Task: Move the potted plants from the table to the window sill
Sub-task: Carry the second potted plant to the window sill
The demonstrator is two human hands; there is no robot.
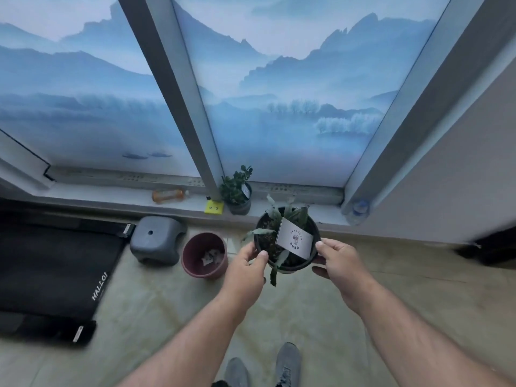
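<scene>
While the black potted plant (pixel 287 241) with a white tag is carried in the air just short of the window sill (pixel 315 213), head view shows left hand (pixel 248 263) and right hand (pixel 339 259) each curled on opposite sides of its rim, thumbs on top. One smaller potted plant (pixel 237 191) already stands on the sill by the frame, beside a yellow item (pixel 213 207). Step looks like transport; next likely needs lowering onto the bare sill right of that plant, keeping the pot level.

A window blind (pixel 293 93) printed with misty blue mountains is filling 2 panes, split by a grey frame post (pixel 178 88). A pale tiled floor (pixel 156 317) is lying below, with a grey stool (pixel 156 238) standing beside a black mat (pixel 50 272).
</scene>
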